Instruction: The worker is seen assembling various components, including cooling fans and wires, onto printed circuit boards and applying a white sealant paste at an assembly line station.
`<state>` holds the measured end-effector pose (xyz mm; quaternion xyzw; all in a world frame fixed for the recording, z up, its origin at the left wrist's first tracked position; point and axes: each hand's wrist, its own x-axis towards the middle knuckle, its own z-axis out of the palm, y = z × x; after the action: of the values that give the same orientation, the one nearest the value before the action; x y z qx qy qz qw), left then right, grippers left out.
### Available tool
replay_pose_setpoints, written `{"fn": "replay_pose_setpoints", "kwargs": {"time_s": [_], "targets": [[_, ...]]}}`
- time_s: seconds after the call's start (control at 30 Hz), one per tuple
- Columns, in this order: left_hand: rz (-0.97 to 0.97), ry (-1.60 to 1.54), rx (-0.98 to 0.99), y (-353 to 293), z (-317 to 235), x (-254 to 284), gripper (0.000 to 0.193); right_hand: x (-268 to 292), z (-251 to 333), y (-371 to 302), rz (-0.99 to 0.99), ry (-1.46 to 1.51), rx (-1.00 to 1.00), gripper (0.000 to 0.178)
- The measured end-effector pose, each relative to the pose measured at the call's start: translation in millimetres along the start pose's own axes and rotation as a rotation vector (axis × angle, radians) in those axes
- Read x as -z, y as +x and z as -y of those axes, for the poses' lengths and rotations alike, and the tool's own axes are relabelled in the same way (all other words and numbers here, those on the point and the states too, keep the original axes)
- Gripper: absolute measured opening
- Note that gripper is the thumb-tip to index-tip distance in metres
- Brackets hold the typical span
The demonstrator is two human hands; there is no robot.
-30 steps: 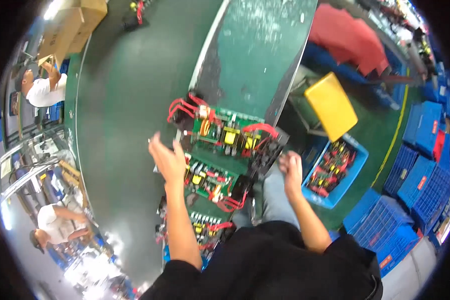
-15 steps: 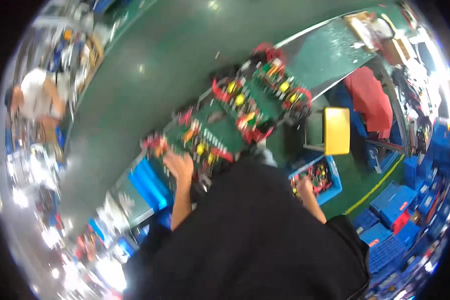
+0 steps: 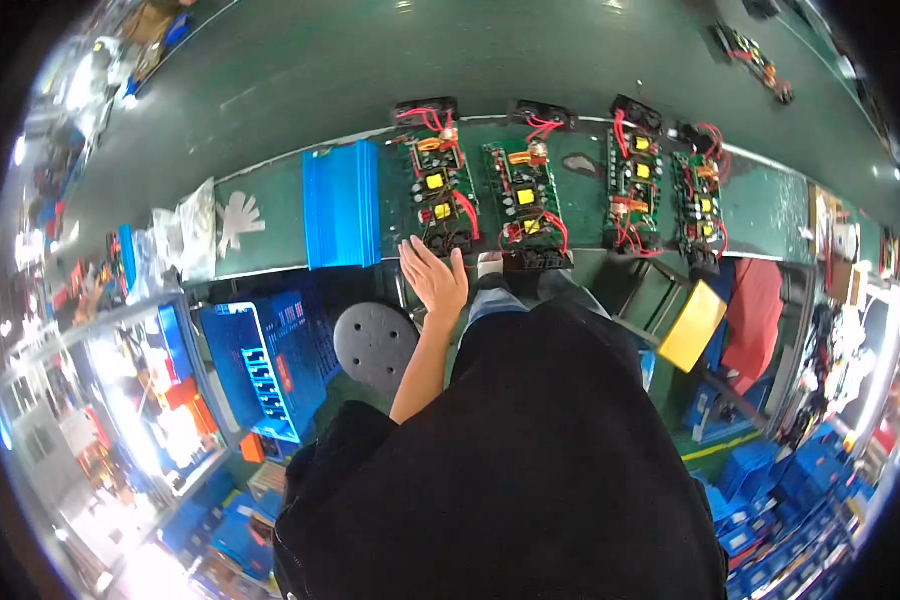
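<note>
My left hand [image 3: 435,280] is open, palm down with fingers stretched out, at the near edge of the green bench. It holds nothing. Its fingertips are just below the leftmost circuit board [image 3: 438,185], which carries yellow transformers, red wires and black sockets at its ends. Similar boards lie in a row to the right: a second board [image 3: 523,195], a third board [image 3: 635,175] and a fourth board [image 3: 703,200]. Left of them lies a ribbed blue metal housing [image 3: 341,205]. My right hand is hidden from view.
Below the bench stand a round grey stool [image 3: 376,347] and a blue crate [image 3: 260,365]. Clear plastic bags [image 3: 198,230] lie on the bench's left end. A yellow stool top [image 3: 692,326] is at right. Another board [image 3: 755,65] lies on the dark green surface beyond.
The view has swung round and steadied. My left hand has come away from the boards to the bench edge. My right hand, earlier in a blue crate of boards, has left the view.
</note>
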<state>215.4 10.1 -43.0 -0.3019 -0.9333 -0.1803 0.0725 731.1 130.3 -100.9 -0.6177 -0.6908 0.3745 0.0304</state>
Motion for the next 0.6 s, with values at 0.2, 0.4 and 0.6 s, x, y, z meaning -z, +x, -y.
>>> {"fn": "replay_pose_setpoints", "kwargs": {"time_s": [0.2,0.4,0.6], "targets": [[0.114,0.073,0.238,-49,35,24,0.07,54,-9,30,0.087,-0.199,-0.02,0.037],[0.805,0.168,0.487,-204,160,-14,0.041,92,-26,91,0.207,-0.286,-0.064,0.036],[1.172,0.354,0.285,-251,67,-28,0.027,126,-67,181,0.172,0.739,-0.616,0.041]]}}
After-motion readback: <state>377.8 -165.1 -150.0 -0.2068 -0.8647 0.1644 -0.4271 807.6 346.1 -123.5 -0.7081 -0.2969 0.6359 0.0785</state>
